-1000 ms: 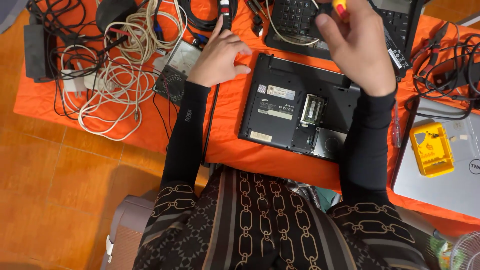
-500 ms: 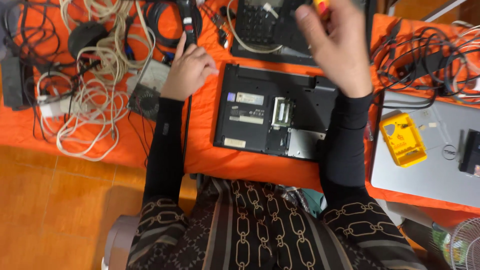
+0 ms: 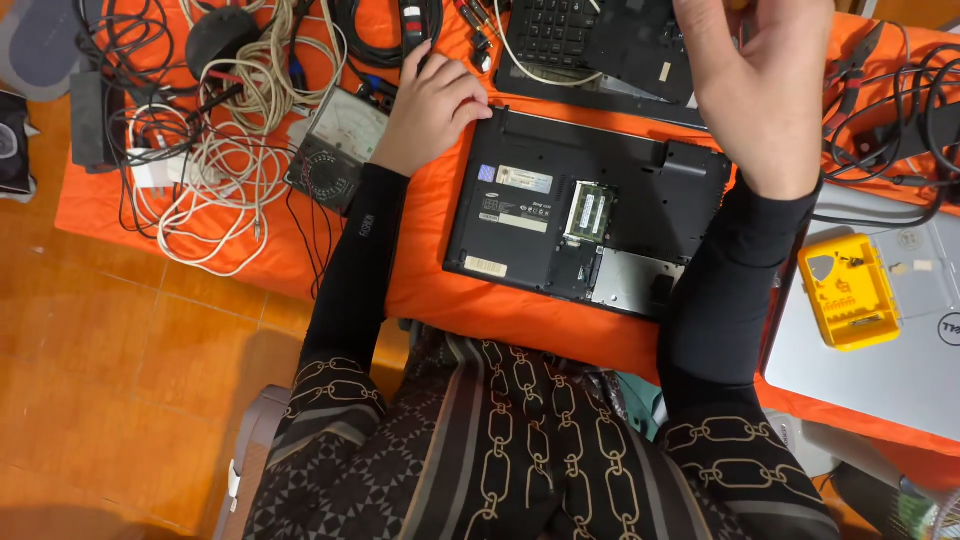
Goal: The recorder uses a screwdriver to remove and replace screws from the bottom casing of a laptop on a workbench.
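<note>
Cables: pale coil point(image 3: 235, 150) lying left on orange cloth point(image 3: 440, 290).
Meter: analogue multimeter point(image 3: 335, 150) beside coil.
Bit case: yellow point(image 3: 848, 290), resting on silver laptop point(image 3: 900, 350).
Keyboard: black point(image 3: 560, 35), top centre.

Black laptop point(image 3: 560, 215) lies upside down on the orange cloth, base up, slightly skewed so its far right corner sits higher in view; pale rectangular labels are stuck on the left half of the base. Service cover is off: a green memory module sits exposed mid-base, with an open silvery drive bay just below and right of it at the near edge (bay looks bare metal, contents not clear). Left hand point(image 3: 432, 108) rests palm-down on the far left corner, fingertips touching the edge; right hand point(image 3: 765, 85) is raised above the far right corner, fingers curled.
</note>
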